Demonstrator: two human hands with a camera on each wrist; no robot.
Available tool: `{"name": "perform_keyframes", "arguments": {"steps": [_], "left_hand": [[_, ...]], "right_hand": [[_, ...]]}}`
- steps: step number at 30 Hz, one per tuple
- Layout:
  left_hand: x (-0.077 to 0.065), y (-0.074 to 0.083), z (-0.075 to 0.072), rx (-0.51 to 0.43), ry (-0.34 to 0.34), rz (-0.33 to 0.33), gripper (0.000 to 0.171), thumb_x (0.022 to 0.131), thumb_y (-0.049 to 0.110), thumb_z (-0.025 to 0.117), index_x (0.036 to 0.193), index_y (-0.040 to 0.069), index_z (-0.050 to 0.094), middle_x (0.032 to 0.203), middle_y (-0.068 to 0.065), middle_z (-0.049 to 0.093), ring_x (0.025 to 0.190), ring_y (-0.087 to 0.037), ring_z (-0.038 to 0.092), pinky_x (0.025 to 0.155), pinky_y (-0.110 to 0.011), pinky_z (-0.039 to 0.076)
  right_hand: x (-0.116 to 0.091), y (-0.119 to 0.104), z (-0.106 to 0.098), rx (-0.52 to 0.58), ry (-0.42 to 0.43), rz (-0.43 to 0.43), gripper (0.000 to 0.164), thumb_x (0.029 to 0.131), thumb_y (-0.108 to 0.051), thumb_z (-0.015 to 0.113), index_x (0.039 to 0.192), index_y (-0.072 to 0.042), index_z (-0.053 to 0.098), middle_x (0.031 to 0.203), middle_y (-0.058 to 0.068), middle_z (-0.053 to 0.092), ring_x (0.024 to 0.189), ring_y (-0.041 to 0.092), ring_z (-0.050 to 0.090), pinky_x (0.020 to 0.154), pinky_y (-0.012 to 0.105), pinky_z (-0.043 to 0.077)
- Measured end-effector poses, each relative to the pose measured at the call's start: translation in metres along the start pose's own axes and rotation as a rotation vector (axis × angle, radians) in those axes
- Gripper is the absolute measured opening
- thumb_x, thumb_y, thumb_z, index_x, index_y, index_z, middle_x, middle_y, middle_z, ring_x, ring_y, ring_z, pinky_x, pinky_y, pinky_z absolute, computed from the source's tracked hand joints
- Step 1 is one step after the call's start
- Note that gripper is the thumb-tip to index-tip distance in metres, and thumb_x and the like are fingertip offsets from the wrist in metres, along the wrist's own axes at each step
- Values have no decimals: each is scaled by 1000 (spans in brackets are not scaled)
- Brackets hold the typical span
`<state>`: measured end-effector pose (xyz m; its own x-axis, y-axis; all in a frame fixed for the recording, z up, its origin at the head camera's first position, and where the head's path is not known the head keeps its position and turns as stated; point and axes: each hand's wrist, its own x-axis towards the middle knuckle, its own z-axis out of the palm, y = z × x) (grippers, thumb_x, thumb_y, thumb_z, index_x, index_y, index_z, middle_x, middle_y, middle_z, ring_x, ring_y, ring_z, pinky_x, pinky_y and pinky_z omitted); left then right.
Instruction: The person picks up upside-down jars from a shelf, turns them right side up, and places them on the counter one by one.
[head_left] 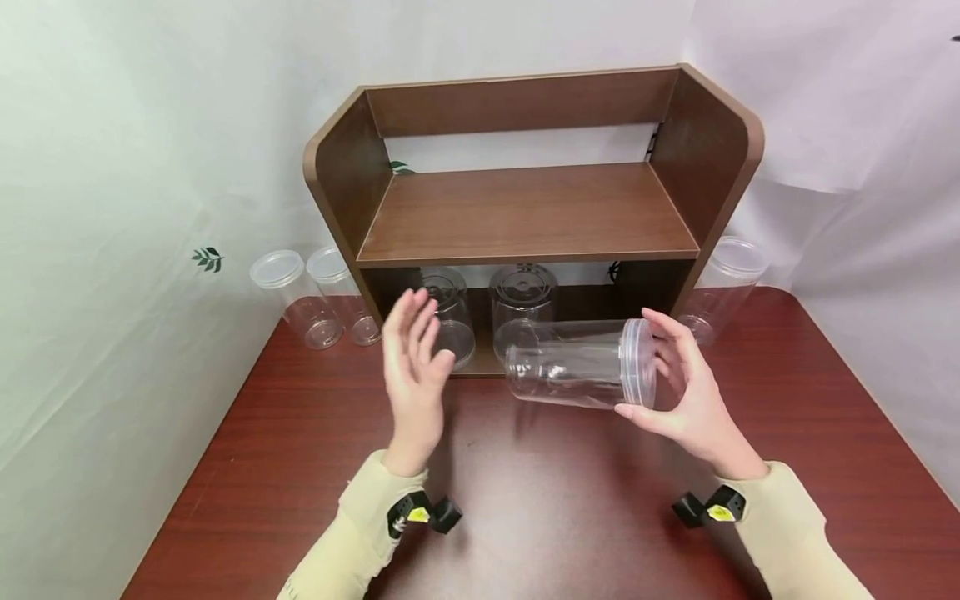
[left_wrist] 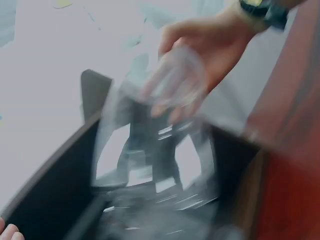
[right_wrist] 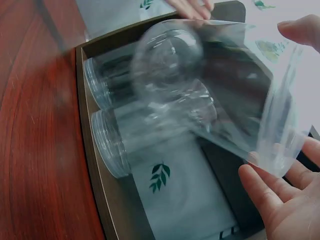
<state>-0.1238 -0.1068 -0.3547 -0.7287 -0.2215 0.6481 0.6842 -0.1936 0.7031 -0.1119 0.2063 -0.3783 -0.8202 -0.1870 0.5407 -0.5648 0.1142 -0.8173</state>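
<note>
A clear plastic jar (head_left: 570, 364) lies sideways in the air above the table, its translucent lid to the right. My right hand (head_left: 693, 400) grips it by the lid end, thumb below and fingers above; the right wrist view shows this hand (right_wrist: 290, 195) around the lid rim. To the left of the jar's base, my left hand (head_left: 415, 367) is raised with fingers extended, apart from the jar and holding nothing. Behind them, two clear jars stand upside down in the lower shelf space: a left jar (head_left: 444, 292) and a right jar (head_left: 517, 292).
A brown two-tier shelf (head_left: 532, 212) stands at the back of the dark red table (head_left: 525, 517). Two lidded clear jars, one nearer the edge (head_left: 300, 308) and one beside the shelf (head_left: 341, 292), stand left of it. Another lidded jar (head_left: 723, 283) stands to its right.
</note>
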Motion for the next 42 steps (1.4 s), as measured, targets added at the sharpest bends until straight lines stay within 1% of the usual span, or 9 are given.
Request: {"name": "perform_keyframes", "arguments": {"steps": [5,10,15,20,24,28,32,37,42], "left_hand": [[28,16,-15,42,127,163,86,82,38,87,144,-5,44,146,-22,46,138,-43,40,119,-50,27],[53,29,-30,99,223,216,72,81,22,89,137,-4,51,142,-20,50,136,-40,42,119,-45,28],[75,45,-36,161,240,167,65,82,-2,79,139,-5,50,144,-19,50,137,-32,43,119,-39,28],[97,59,-42,261,160,40,65,85,-1,77,145,-3,51,146,-13,53,136,-26,48,117,-35,32],[116,57,-55,304,124,-27,64,84,5,81,144,6,57,143,-6,59,129,-23,57,111,-35,42],[129,53,-61,357,123,-29,54,84,12,85,135,14,68,132,-6,66,118,-24,65,102,-35,51],[135,55,-58,426,137,-27,44,84,16,85,127,18,74,125,-6,70,109,-23,70,97,-32,54],[138,64,-49,533,186,-12,38,82,16,87,120,16,77,115,-5,74,96,-19,74,90,-30,57],[146,60,-57,671,192,31,31,82,15,87,113,14,80,105,-5,76,85,-10,75,85,-26,58]], "right_hand": [[-1,2,-4,-33,10,11,121,55,24,87,158,-7,32,142,20,50,123,21,55,105,24,42],[-3,1,-10,-27,12,23,123,52,25,88,158,-4,32,142,19,54,117,18,61,103,24,43],[-5,-1,-16,-30,-5,24,115,54,23,89,154,0,38,140,19,56,122,19,58,103,22,42],[-8,-2,-19,-62,-15,57,107,55,19,91,149,-1,44,138,18,58,121,19,58,99,22,44],[-10,-4,-23,-113,-3,82,106,56,16,92,150,-4,46,137,14,59,120,17,57,96,20,44],[-13,-6,-31,-165,7,108,104,58,15,92,150,-6,48,138,11,59,120,15,56,94,19,44],[-16,-7,-39,-219,9,139,101,60,13,92,150,-9,49,140,7,58,120,13,55,94,16,44],[-19,-9,-49,-261,20,166,101,61,11,93,150,-9,50,143,4,56,122,10,54,93,14,44],[-21,-8,-61,-315,54,187,101,59,10,95,149,-10,52,139,2,60,120,9,55,89,13,44]]}}
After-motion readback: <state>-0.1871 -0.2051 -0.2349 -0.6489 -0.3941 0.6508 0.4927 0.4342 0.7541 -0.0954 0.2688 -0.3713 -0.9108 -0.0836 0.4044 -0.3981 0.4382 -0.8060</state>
